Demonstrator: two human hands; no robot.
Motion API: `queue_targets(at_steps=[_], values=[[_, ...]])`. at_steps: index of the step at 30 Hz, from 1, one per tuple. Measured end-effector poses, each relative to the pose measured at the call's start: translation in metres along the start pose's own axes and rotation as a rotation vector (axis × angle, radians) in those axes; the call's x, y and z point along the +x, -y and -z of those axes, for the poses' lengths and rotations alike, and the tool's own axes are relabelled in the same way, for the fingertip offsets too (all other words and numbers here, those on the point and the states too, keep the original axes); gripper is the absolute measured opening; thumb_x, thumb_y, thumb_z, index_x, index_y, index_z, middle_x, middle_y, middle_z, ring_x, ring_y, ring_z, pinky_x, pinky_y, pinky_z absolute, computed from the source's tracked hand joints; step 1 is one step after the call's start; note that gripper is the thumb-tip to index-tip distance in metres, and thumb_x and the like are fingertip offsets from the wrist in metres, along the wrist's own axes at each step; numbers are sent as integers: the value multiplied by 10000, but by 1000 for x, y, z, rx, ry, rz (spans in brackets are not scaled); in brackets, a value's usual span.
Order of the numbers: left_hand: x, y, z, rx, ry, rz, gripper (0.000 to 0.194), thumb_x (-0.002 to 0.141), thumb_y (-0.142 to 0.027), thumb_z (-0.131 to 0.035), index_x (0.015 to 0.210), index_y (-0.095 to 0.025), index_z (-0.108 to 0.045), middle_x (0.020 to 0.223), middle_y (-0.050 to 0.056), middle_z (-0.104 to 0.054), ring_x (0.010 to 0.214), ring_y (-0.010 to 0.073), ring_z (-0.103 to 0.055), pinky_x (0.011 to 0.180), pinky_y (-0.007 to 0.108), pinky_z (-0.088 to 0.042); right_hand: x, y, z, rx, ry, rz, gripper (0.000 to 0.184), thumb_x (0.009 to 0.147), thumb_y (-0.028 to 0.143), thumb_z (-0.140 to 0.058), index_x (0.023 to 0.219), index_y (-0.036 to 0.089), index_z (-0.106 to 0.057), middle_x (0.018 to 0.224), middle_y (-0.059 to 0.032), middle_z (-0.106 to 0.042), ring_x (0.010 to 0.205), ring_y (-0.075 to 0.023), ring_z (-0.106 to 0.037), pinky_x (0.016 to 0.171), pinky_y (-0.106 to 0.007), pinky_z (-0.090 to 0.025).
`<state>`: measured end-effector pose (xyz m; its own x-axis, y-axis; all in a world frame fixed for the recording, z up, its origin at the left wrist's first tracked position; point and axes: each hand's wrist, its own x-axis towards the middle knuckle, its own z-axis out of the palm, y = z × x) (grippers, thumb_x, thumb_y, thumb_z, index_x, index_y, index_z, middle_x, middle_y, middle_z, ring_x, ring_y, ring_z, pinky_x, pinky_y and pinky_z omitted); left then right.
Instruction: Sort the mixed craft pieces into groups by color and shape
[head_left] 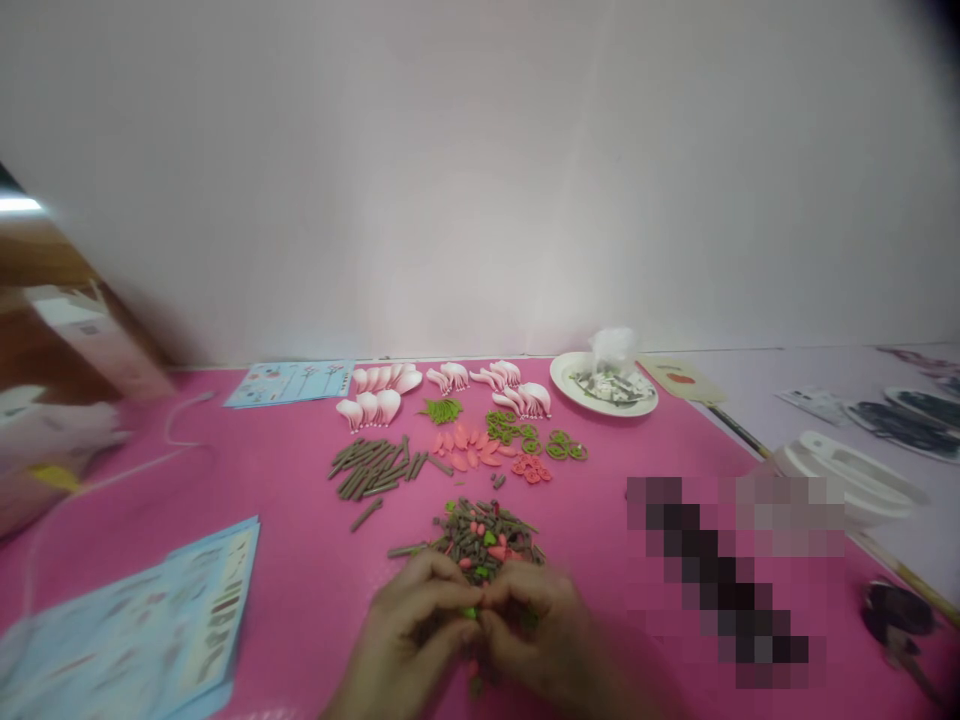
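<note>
My left hand (424, 625) and my right hand (536, 620) meet at the front middle of the pink table, fingertips pinched together. Between the left thumb and fingers shows a small bright green piece (470, 612); its exact kind is too blurred to make out. The right fingertips press close beside it, and what they hold, if anything, is hidden. Just beyond and partly under the hands lies a mixed pile of small brown, green and coral pieces (487, 535).
Beyond the pile lie brown sticks (375, 465), coral petal-shaped pieces (466, 447), green rings (525, 432) and pale pink curved pieces (386, 378). A white plate (564, 388) stands at the back right. Printed blue sheets (150, 620) lie left, a white container (847, 485) right.
</note>
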<state>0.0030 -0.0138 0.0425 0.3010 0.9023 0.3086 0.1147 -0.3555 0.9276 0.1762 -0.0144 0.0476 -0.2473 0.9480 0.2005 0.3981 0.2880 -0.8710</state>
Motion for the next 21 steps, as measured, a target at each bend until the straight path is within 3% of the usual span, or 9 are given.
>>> queue_targets(at_steps=[7,14,17,21], values=[[-1,2,-4,-80,-36,37,207,785,-146,-678,900,-304,-749,832,9,-616,757,125,-615,645,200,-497,-3,-5,-1,31,-6,-8,190,719,101,-530,574,189,-615,519,8,-639,471,-114,-567,490,-208,-408],[1,2,-4,-140,-83,43,120,772,-207,-718,861,-285,-738,829,2,-612,756,121,-610,643,205,-493,-1,0,1,473,162,-290,202,833,313,-578,733,164,-672,564,-29,-660,469,-162,-625,461,-249,-475],[2,3,-4,-152,-87,55,80,773,-230,-720,844,-265,-731,829,9,-607,747,129,-607,629,219,-493,0,-3,0,681,199,-361,248,800,403,-661,786,155,-647,581,-17,-652,466,-151,-615,479,-260,-489],[2,3,-4,-141,-83,49,53,778,-251,-714,829,-249,-728,815,13,-601,735,134,-600,623,229,-485,2,-8,-4,763,237,-423,332,767,470,-691,739,148,-615,514,3,-611,421,-136,-577,455,-248,-458]])
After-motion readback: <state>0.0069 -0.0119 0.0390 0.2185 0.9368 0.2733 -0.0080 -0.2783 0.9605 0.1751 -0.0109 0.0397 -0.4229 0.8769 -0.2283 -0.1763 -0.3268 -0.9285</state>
